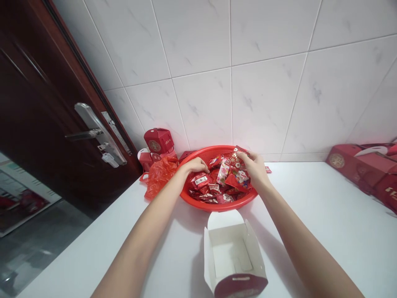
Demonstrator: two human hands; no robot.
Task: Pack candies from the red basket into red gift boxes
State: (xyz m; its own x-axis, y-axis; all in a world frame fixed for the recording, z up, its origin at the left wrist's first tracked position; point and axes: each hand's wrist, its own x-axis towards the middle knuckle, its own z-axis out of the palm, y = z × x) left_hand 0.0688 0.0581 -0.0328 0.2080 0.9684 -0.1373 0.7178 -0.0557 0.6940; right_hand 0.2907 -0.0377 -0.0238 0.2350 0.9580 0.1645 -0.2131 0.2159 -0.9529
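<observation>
Far across the white counter [297, 194], right hand [254, 167] pinches a shiny red packet [235, 160] in the red plastic basket [203, 205]; left hand [196, 166] curls there, can't tell on what. Rough rummaging could spill some, imo.

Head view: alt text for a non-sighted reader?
Left hand and right hand reach into a red basket of wrapped packets on a white table, the right pinching one. In front stands an open box, white inside; a red bag and red boxes sit at left, more boxes at right.
</observation>
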